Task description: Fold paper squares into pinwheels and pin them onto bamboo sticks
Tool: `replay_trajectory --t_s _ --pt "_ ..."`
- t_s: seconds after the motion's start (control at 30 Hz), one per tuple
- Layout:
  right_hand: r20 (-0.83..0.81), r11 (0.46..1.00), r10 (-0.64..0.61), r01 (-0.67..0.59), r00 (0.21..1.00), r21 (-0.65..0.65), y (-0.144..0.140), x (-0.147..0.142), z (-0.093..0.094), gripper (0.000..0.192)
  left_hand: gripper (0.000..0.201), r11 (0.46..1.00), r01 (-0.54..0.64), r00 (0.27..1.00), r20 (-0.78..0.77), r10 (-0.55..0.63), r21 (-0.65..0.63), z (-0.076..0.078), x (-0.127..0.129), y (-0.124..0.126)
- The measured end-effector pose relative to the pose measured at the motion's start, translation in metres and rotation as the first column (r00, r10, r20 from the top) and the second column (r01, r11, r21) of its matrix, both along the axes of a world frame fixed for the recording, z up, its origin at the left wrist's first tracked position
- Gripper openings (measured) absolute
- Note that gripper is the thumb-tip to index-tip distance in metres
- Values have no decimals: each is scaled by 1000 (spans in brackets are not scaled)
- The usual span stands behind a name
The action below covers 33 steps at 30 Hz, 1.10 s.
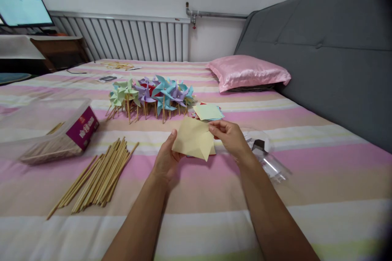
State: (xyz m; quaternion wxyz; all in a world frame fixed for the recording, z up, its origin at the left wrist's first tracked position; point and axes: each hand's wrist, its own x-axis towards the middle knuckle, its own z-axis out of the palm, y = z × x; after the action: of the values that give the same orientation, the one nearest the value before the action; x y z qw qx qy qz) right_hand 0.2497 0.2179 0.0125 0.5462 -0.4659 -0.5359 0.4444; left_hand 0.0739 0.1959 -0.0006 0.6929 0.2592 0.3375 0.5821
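A pale yellow square of paper (193,136) is held up over the bed between my two hands. My left hand (167,157) grips its lower left edge, the thumb at the side and the fingers mostly hidden beneath. With thumb and fingertips, my right hand (228,136) pinches the right edge. The paper's lower right side looks split or bent, with a pointed corner hanging down. Just behind it lies a stack of coloured paper (208,111), pale green on top. Other paper edges show under the yellow sheet, partly hidden.
Several paper pinwheels on sticks (163,91) are bunched at the back. To the left are loose wooden sticks (101,175) and a clear plastic box (82,126) holding more. Clear plastic containers (272,167) lie by my right forearm. Farther back is a pink pillow (249,72).
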Motion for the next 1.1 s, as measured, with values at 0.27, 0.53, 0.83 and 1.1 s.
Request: replay_trajectory --t_s 0.27,0.53,0.83,1.1 --pt "34 994 98 -99 995 50 2 -1 -6 23 26 993 109 971 -211 -116 -45 -7 4 -3" --pt "54 993 103 -106 993 43 2 -3 -5 45 35 1000 25 978 -205 -28 -17 -10 5 -1" --pt "108 996 87 -85 990 -27 -1 -2 -2 36 37 999 -33 982 -184 35 15 -8 4 0" --pt "191 991 126 -133 974 28 -2 -1 -3 16 29 999 -3 985 -174 11 41 -8 4 0"
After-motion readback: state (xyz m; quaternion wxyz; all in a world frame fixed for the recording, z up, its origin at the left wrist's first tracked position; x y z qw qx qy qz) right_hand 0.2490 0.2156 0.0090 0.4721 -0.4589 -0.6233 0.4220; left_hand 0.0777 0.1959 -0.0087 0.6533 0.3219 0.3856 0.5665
